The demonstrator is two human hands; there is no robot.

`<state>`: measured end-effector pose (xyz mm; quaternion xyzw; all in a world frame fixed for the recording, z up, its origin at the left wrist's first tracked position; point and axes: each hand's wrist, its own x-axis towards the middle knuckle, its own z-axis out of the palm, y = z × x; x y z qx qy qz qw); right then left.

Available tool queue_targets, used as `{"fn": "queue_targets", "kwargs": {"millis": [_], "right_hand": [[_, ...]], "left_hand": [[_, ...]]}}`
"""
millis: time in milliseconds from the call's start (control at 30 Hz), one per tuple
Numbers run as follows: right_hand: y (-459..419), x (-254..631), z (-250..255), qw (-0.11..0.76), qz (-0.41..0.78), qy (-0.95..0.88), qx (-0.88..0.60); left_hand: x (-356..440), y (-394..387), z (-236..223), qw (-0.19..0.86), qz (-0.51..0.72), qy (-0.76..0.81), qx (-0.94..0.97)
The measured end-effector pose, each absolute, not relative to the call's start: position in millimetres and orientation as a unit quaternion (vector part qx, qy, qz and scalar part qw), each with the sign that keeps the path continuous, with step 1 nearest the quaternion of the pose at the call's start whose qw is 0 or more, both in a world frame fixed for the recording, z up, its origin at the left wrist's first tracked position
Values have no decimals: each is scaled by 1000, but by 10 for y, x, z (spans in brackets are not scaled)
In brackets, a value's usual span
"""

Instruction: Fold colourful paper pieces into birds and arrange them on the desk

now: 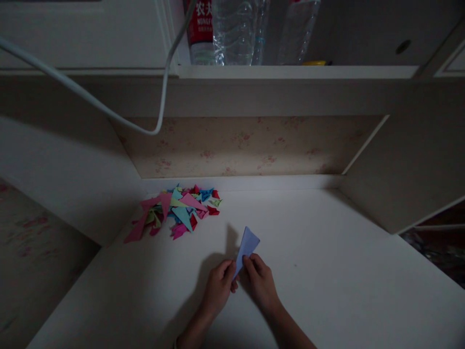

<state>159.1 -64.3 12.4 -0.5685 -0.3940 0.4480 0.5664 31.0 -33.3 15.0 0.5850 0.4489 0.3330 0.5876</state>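
A folded piece of blue-violet paper (248,242) is held up over the white tabletop (327,271), narrow towards the bottom and wider at the top. My left hand (219,285) pinches its lower tip, with the fingers curled. On the paper's right edge, my right hand (260,278) is closed, its thumb pressed on the near face. Both hands are close together, and the fingers behind the paper are partly hidden. Beyond my left hand lies a pile of folded colored paper pieces (181,208) in pink, red, green, teal and blue.
A shelf (298,72) above the table holds clear plastic bottles (234,34) and a red-labelled one (201,29). A white cable (163,92) hangs at the upper left. White side panels (392,160) and a flowered back wall (247,145) enclose the table.
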Motion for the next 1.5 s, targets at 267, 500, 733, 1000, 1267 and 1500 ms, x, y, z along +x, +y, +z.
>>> {"fn": "queue_targets", "kwargs": {"millis": [267,500,733,1000,1267,1500], "right_hand": [[-642,1576,167,557,432,-399,-586],[-641,1593,140,551,427,-409,-589],[-637,1607,138,542,431,-429,-580],[-630,1608,142,538,416,-430,-594],[-633,1610,105,529,416,-437,-597],[-635,1612,189,528,415,-440,-595]], "left_hand": [[317,-342,155,587,334,449,585],[324,-321,117,597,333,451,574],[310,-312,92,608,340,444,564],[315,-304,131,607,339,446,563],[317,-299,150,619,347,450,542],[321,-296,100,617,347,445,548]]}}
